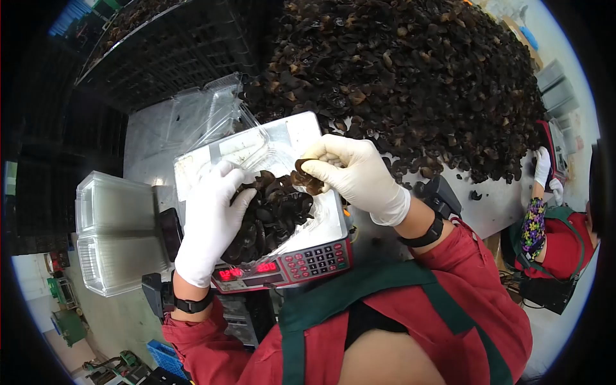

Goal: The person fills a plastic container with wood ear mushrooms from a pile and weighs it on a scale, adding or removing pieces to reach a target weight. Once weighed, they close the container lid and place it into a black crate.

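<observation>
A clear plastic tray (316, 221) heaped with dark wood ear mushrooms (273, 208) sits on a red and white digital scale (314, 260) with lit red digits. My right hand (359, 170), in a white glove, pinches a brownish wood ear mushroom (308, 181) over the heap's upper right edge. On the left side of the heap, my gloved left hand (215, 212) curls its fingers and thumb around dark pieces, partly hidden by the hand.
A huge pile of wood ear mushrooms (410, 83) covers the back of the metal table (151, 138). Stacked clear trays (119, 234) stand at left; loose clear lids (212, 112) lie behind the scale. Black crates (173, 58) rise at back left. A co-worker's gloved hand (542, 165) is at far right.
</observation>
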The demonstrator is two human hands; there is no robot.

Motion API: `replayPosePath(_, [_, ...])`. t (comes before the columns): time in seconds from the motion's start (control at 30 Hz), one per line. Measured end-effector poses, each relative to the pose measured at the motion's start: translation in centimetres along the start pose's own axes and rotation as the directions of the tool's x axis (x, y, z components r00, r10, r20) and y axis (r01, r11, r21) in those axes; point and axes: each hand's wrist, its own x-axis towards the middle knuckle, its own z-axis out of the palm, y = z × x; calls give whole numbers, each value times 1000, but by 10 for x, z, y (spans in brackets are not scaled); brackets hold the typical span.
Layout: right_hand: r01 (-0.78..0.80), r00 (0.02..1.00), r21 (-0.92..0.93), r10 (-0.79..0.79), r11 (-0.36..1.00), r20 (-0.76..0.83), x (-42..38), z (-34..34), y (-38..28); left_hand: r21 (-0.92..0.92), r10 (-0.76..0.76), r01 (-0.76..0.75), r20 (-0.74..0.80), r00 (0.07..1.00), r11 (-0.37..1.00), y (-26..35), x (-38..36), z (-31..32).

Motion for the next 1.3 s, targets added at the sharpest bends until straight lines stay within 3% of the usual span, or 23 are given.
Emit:
replayPosePath(0.07, [-82, 997, 117, 82, 990, 4, -2, -3, -1, -216, -189, 183, -7, 982, 959, -6, -7, -2])
replayPosePath(0.1, [-79, 997, 122, 78, 989, 9, -3, -4, -1, -209, -191, 185, -8, 982, 960, -9, -10, -3])
replayPosePath(0.17, [-123, 992, 165, 120, 978, 30, -5, -6, -2, -483, -404, 380, 60, 913, 789, -14, -15, -3])
replayPosePath(0.23, [-83, 996, 167, 75, 982, 55, -6, -7, -4, -510, -418, 411, 107, 902, 755, -21, -20, -4])
replayPosePath(0.3, [-152, 982, 239, 120, 959, 143, -6, -8, -10, -699, -466, 434, 161, 870, 568, -21, -20, -7])
replayPosePath(0.4, [-129, 971, 247, 72, 960, 228, -5, -4, -12, -779, -485, 411, 160, 860, 473, -15, -20, -10])
replayPosePath(0.5, [-136, 953, 217, 68, 967, 294, -6, 7, -24, -792, -475, 413, 179, 862, 451, -9, -23, -15])
replayPosePath(0.57, [-140, 954, 308, 45, 941, 296, -2, 22, -21, -799, -460, 402, 180, 869, 447, 0, -21, -21])
replayPosePath(0.6, [-21, 951, 138, -22, 990, 307, 2, 26, -24, -807, -447, 393, 182, 876, 441, 5, -21, -23])
replayPosePath(0.63, [104, 940, -34, -87, 994, 331, 5, 31, -27, -806, -448, 393, 182, 875, 441, 9, -21, -25])
replayPosePath(0.67, [28, 951, 50, -41, 998, 307, 4, 37, -32, -797, -440, 380, 163, 883, 469, 11, -21, -27])
replayPosePath(0.73, [26, 954, 70, -46, 997, 297, 7, 39, -32, -750, -425, 360, 117, 898, 555, 14, -19, -30])
replayPosePath(0.8, [-49, 956, 126, 9, 991, 294, 7, 38, -42, -759, -436, 345, 90, 895, 552, 16, -18, -32])
replayPosePath(1.0, [-8, 963, 144, -32, 990, 269, 4, 28, -44, -698, -406, 310, 30, 913, 645, 21, -15, -30])
replayPosePath(1.07, [-41, 969, 130, 7, 991, 249, 0, 14, -45, -486, -287, 212, -85, 954, 848, 18, -15, -26])
replayPosePath(1.1, [-76, 976, 120, 49, 990, 213, -5, 5, -46, -486, -283, 208, -85, 955, 849, 16, -17, -23])
replayPosePath(1.13, [-11, 991, 23, 8, 1000, 135, -12, -7, -40, -450, -280, 230, -47, 959, 863, 14, -19, -19])
replayPosePath(1.3, [-321, 945, -260, 288, 911, -158, -85, -99, -28, -435, -260, 215, -46, 965, 874, 0, -29, -12])
